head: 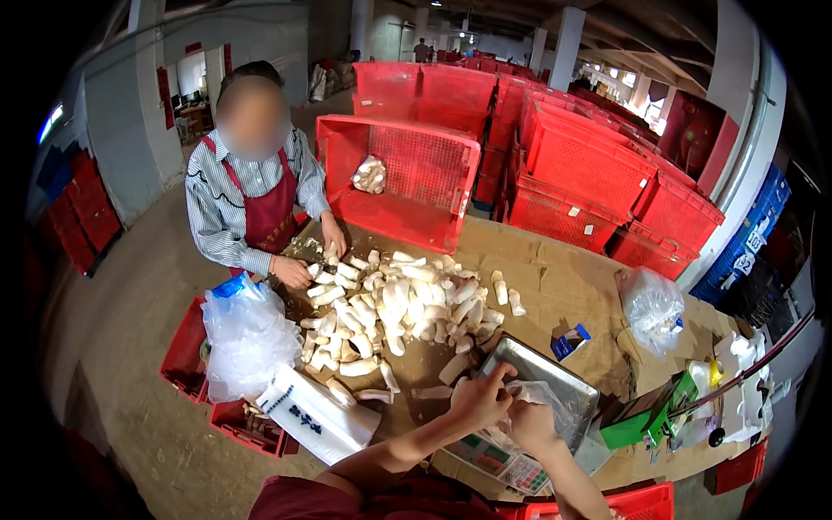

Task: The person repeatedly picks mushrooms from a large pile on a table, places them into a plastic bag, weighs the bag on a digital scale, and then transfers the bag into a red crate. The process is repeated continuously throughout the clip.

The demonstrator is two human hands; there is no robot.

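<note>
Over a digital weighing scale (504, 460) with a metal pan (580, 393), my two hands are close together. My right hand (532, 426) grips a clear plastic bag (546, 394), whose film spreads over the pan and hangs below my wrists. My left hand (481, 400) is at the bag's near left side, index finger raised; its grip on the film is hidden. What the bag holds is hard to make out. A large heap of king oyster mushrooms (416, 296) lies on the cardboard-covered table (546, 260), a few of them beside the pan.
Across the heap, a co-worker's hands (292, 272) touch mushrooms. Plastic bags (250, 338) and a white printed bag stack (318, 416) lie left. A tipped red crate (403, 175) holds one filled bag (369, 175). Right are a blue box (571, 341), bundled bags (650, 305) and a green device (650, 409).
</note>
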